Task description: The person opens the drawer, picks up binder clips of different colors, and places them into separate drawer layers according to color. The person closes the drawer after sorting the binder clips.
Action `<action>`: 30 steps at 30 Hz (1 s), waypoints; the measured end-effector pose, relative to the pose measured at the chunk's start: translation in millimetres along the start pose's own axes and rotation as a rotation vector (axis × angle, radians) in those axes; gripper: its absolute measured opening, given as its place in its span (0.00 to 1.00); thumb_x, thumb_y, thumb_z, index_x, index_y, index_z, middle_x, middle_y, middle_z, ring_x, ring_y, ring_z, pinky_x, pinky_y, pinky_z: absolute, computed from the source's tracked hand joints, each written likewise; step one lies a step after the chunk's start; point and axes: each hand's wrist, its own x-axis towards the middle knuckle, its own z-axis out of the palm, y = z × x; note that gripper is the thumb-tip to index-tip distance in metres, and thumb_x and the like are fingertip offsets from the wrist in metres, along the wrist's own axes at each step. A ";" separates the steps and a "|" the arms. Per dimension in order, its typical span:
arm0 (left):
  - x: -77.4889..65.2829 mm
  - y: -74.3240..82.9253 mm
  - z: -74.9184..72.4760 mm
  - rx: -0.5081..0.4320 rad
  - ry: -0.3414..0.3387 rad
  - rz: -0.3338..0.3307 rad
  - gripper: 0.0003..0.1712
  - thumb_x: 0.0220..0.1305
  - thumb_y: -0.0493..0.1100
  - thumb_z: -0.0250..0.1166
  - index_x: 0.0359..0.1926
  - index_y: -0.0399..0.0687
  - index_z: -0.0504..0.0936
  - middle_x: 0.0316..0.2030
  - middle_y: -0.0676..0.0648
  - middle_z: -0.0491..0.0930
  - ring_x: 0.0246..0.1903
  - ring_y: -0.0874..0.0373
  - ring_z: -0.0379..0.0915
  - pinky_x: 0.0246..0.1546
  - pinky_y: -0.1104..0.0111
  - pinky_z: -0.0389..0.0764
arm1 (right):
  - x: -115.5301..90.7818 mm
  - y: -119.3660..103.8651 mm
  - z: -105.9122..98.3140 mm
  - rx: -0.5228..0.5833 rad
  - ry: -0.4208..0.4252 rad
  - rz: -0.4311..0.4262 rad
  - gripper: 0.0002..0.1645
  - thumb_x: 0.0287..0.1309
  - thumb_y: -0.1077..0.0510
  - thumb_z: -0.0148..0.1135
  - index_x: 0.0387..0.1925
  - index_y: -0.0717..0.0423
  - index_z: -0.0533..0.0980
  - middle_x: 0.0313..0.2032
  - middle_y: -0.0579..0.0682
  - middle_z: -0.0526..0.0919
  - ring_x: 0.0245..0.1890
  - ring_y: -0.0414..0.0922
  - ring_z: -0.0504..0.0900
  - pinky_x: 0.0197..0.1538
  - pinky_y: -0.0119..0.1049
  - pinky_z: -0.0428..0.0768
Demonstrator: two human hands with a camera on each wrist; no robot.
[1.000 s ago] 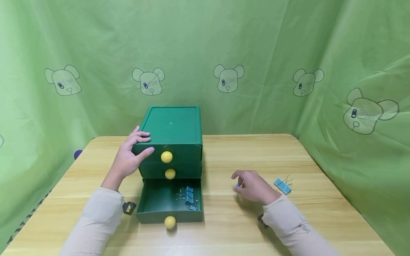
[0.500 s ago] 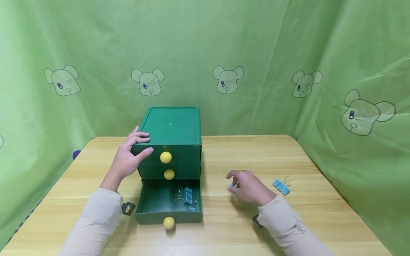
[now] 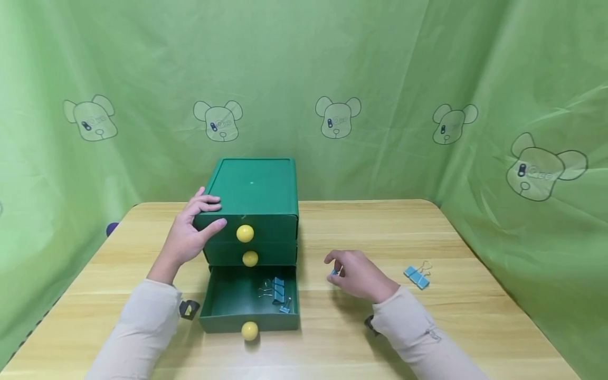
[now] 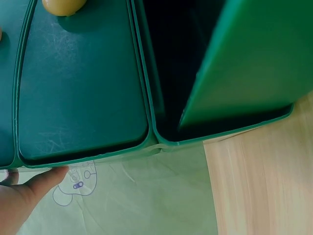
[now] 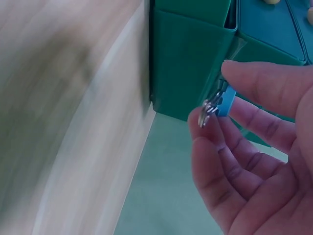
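Note:
A small blue binder clip (image 5: 226, 100) with silver wire handles is pinched between the thumb and fingers of my right hand (image 3: 358, 274). That hand is above the table, to the right of the green drawer cabinet (image 3: 254, 184). My left hand (image 3: 190, 232) rests on the cabinet's upper left front corner, its fingers over the top edge and its thumb along the front. The bottom drawer (image 3: 233, 301) is pulled out, and a larger blue binder clip (image 3: 278, 290) and a small one (image 3: 285, 307) lie at its right side.
Another large blue binder clip (image 3: 417, 277) lies on the wooden table (image 3: 380, 227), right of my right hand. The upper two drawers are closed, each with a yellow ball knob (image 3: 245, 233). A green curtain (image 3: 285, 63) surrounds the table.
My right hand has moved left toward the cabinet, carrying the small binder clip. The left hand keeps its place on the cabinet.

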 end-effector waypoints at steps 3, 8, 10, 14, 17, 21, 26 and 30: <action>0.8 0.4 -0.2 0.001 0.003 0.003 0.15 0.59 0.34 0.68 0.47 0.36 0.80 0.58 0.41 0.73 0.73 0.53 0.43 0.67 0.42 0.43 | 2.0 -0.9 0.8 0.005 0.004 -0.018 0.15 0.53 0.64 0.70 0.44 0.60 0.79 0.26 0.43 0.76 0.22 0.37 0.72 0.29 0.32 0.75; 1.4 -0.5 0.3 0.003 0.003 0.010 0.15 0.59 0.34 0.68 0.47 0.36 0.80 0.58 0.41 0.73 0.73 0.53 0.43 0.67 0.42 0.43 | 3.9 -1.9 2.2 0.017 0.009 -0.043 0.15 0.53 0.64 0.70 0.44 0.60 0.79 0.25 0.43 0.76 0.22 0.37 0.72 0.29 0.32 0.75; 1.1 -1.2 0.4 0.002 0.004 0.010 0.15 0.59 0.34 0.68 0.47 0.36 0.80 0.58 0.41 0.73 0.73 0.53 0.43 0.67 0.42 0.43 | 4.3 -2.5 2.7 0.021 0.010 -0.052 0.15 0.53 0.64 0.70 0.43 0.61 0.79 0.25 0.42 0.76 0.22 0.37 0.72 0.29 0.31 0.75; 0.3 -2.2 0.3 0.001 0.005 0.005 0.15 0.59 0.34 0.68 0.47 0.36 0.80 0.58 0.41 0.73 0.73 0.53 0.43 0.67 0.42 0.43 | 5.1 -4.0 4.1 0.033 0.009 -0.064 0.14 0.53 0.64 0.70 0.43 0.61 0.79 0.24 0.42 0.75 0.22 0.37 0.72 0.29 0.31 0.75; -0.1 -2.4 0.3 0.003 0.006 0.004 0.15 0.59 0.34 0.68 0.47 0.36 0.80 0.58 0.41 0.73 0.73 0.53 0.43 0.67 0.42 0.43 | 5.8 -6.0 5.0 0.041 0.007 -0.063 0.15 0.53 0.64 0.70 0.43 0.61 0.79 0.25 0.42 0.75 0.22 0.37 0.73 0.29 0.31 0.75; -0.5 -3.0 0.3 0.007 0.004 0.003 0.15 0.59 0.34 0.68 0.47 0.36 0.80 0.58 0.41 0.73 0.73 0.53 0.43 0.67 0.42 0.43 | 6.4 -10.2 5.5 0.050 0.004 -0.053 0.15 0.53 0.64 0.70 0.43 0.61 0.79 0.25 0.43 0.76 0.22 0.38 0.73 0.29 0.31 0.75; -0.6 -2.9 0.3 0.007 0.003 0.000 0.15 0.59 0.35 0.68 0.48 0.36 0.80 0.58 0.41 0.73 0.73 0.53 0.43 0.67 0.41 0.44 | 6.8 -16.0 5.8 0.061 0.007 -0.052 0.15 0.53 0.64 0.71 0.43 0.60 0.79 0.25 0.42 0.76 0.22 0.38 0.73 0.28 0.31 0.75; -0.5 -2.2 0.1 0.006 0.003 0.000 0.15 0.59 0.35 0.68 0.48 0.36 0.80 0.58 0.41 0.73 0.73 0.53 0.43 0.67 0.41 0.44 | 7.8 -19.4 6.2 0.064 0.009 -0.059 0.14 0.53 0.64 0.71 0.43 0.60 0.79 0.26 0.42 0.76 0.23 0.38 0.73 0.29 0.31 0.75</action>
